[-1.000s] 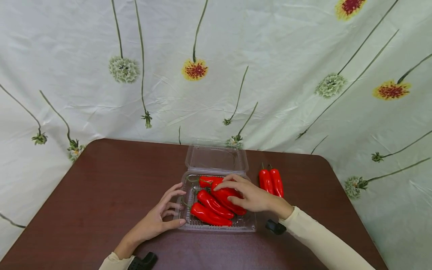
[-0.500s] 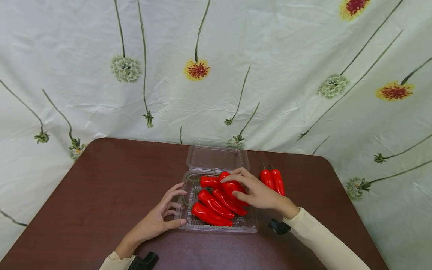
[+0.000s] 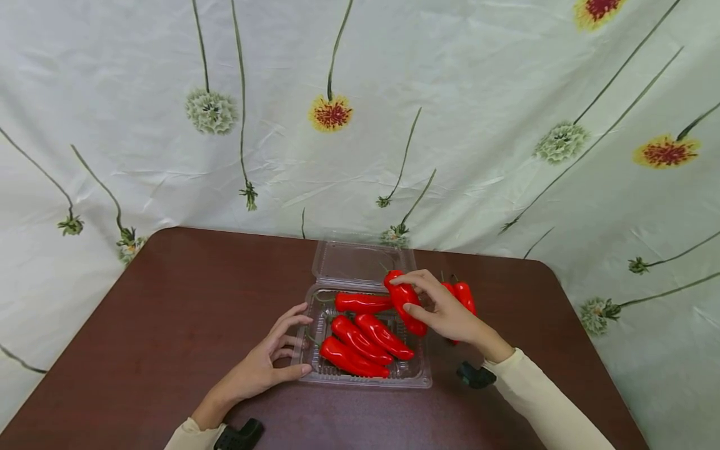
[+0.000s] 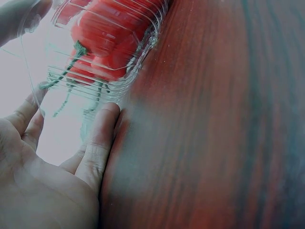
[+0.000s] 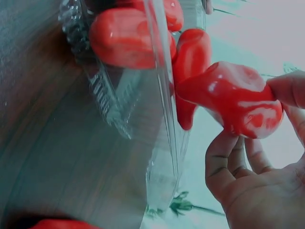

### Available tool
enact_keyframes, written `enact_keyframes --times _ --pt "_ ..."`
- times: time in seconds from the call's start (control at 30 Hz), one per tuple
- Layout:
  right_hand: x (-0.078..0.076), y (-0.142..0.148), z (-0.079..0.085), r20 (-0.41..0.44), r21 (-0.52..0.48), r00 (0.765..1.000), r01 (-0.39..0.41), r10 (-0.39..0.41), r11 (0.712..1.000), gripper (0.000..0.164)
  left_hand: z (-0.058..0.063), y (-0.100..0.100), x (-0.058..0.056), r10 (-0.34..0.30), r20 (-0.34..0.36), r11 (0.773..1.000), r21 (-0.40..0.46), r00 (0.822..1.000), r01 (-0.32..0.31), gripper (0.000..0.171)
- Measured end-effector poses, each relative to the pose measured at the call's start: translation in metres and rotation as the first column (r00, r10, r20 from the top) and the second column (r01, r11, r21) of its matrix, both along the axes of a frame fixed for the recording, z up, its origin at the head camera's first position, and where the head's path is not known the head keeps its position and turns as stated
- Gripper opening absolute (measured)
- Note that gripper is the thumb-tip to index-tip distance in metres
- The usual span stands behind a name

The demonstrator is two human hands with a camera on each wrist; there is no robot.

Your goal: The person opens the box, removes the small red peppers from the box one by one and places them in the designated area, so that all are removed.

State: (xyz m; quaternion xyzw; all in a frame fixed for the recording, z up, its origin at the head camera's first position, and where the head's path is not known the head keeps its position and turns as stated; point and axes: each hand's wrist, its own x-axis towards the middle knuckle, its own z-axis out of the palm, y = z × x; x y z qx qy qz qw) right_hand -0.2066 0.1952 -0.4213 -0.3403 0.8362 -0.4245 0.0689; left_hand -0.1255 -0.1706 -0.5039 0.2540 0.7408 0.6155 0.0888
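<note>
My right hand (image 3: 447,310) pinches a red chili pepper (image 3: 404,301) between thumb and fingers, over the right side of a clear plastic clamshell container (image 3: 407,380). In the right wrist view this pepper (image 5: 233,98) is tilted, its narrow end near the container's rim. Inside lie a red pepper along the back (image 3: 360,304) and several more slanting across the middle and front, such as the front pepper (image 3: 351,359). My left hand (image 3: 261,365) has its fingers spread and touching the container's left side. In the left wrist view its thumb (image 4: 97,148) rests low against the ridged wall.
The hinged clear lid (image 3: 360,262) stands open at the back. Right of the container lie other red peppers (image 3: 464,295) on the brown table (image 3: 169,300), partly hidden by my right hand. A flowered cloth (image 3: 270,125) hangs behind the table's far edge.
My right hand has lifted the pepper out from among the others and carried it right and back. Its removal uncovers the peppers beneath. My left hand stays at the container's side.
</note>
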Motion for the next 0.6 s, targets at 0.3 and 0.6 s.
enact_keyframes --times 0.3,0.6 --pt "-0.009 0.022 0.003 -0.019 -0.062 0.991 0.131 -0.133 0.989 0.052 0.001 0.000 -0.001 0.001 -0.006 1.000 0.002 1.000 -0.001 0.072" --pt "-0.017 0.051 -0.009 0.023 -0.054 0.970 0.243 -0.242 0.969 0.051 0.000 0.000 -0.001 0.000 0.007 1.000 0.000 1.000 0.000 0.072"
